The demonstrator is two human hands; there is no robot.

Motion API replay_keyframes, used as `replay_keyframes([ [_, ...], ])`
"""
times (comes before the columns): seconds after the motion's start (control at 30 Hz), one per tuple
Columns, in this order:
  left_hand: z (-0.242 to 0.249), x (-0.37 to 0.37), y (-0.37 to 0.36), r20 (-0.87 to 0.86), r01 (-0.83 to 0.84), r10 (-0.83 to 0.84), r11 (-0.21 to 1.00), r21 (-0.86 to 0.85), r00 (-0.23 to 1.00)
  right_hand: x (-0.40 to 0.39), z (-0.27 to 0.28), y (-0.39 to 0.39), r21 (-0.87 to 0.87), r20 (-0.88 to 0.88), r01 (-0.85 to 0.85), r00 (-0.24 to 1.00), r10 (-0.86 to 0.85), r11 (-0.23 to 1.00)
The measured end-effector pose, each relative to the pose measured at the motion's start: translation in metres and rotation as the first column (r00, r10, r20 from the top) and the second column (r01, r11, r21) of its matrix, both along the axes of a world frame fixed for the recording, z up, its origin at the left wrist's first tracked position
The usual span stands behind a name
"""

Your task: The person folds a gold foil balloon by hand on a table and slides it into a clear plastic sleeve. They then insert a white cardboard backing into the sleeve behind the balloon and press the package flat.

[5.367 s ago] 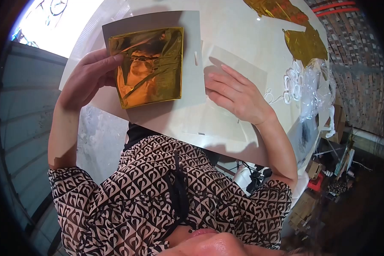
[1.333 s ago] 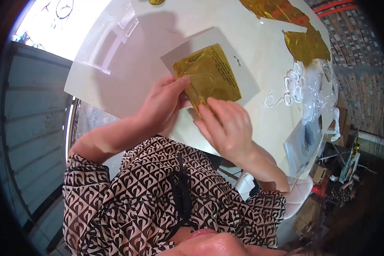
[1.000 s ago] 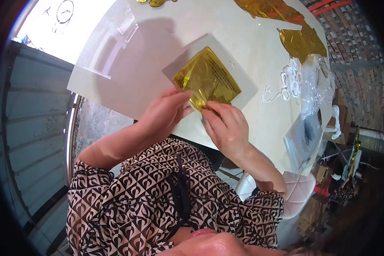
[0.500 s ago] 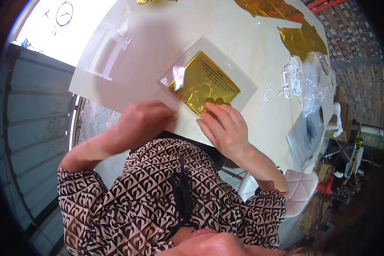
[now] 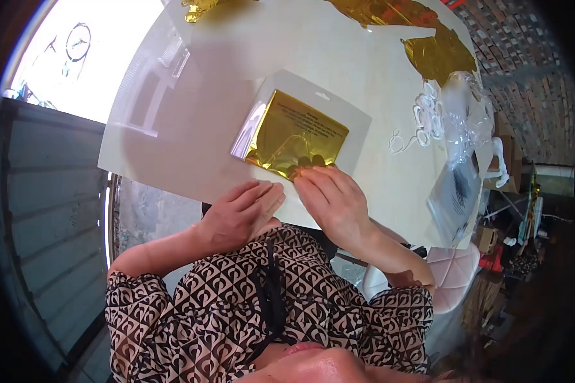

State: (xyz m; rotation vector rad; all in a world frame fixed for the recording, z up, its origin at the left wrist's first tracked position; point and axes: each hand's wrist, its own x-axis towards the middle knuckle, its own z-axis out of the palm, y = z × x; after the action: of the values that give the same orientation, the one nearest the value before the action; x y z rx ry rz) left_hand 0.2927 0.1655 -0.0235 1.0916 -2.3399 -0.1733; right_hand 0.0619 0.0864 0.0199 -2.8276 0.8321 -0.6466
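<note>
A flat gold foil piece (image 5: 303, 131) with printed text lies in a clear bag (image 5: 358, 121) with a hang hole, on the pale table (image 5: 377, 191). My right hand (image 5: 332, 201) rests its fingertips on the foil's lower edge, with dark reflections of them in the foil. My left hand (image 5: 239, 214) is at the table's near edge, left of my right hand and apart from the package. Its fingers are bent and pressed together; what lies between them, if anything, is hidden.
Gold and orange foil pieces (image 5: 441, 54) lie at the far right, more gold foil (image 5: 201, 9) at the far left. White string loops (image 5: 428, 115), crumpled clear plastic (image 5: 463, 121) and clear bags (image 5: 455, 198) are on the right. A padded pink seat (image 5: 450, 274) stands below the table.
My left hand has moved right and down, closer to my right hand. The package appears turned slightly and a little lower in view. My right fingertips remain on its lower edge.
</note>
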Motion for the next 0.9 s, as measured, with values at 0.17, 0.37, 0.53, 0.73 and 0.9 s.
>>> replay_keyframes([
  [0.17,0.0,-0.004,0.0,0.021,0.019,-0.018,0.999,-0.05,1.0,-0.003,0.0,-0.001,0.01,-0.005,-0.001,1.0,0.001,1.0],
  [0.37,0.014,-0.01,-0.002,0.008,0.048,-0.048,0.998,-0.028,0.999,-0.01,0.003,-0.006,0.016,-0.043,-0.022,0.999,0.022,1.0],
  [0.53,0.025,0.001,-0.024,-0.087,-0.046,0.038,0.995,-0.09,0.995,-0.052,0.025,-0.027,-0.104,0.051,0.018,0.999,-0.013,0.994],
  [0.73,0.018,0.006,-0.036,-0.079,-0.203,0.199,0.978,-0.056,0.977,-0.21,0.077,-0.089,-0.197,0.182,0.762,0.646,-0.741,0.617],
  [0.9,0.022,0.005,-0.04,-0.086,-0.253,0.246,0.964,-0.082,0.966,-0.238,0.11,-0.134,-0.047,0.144,0.843,0.537,-0.832,0.536],
])
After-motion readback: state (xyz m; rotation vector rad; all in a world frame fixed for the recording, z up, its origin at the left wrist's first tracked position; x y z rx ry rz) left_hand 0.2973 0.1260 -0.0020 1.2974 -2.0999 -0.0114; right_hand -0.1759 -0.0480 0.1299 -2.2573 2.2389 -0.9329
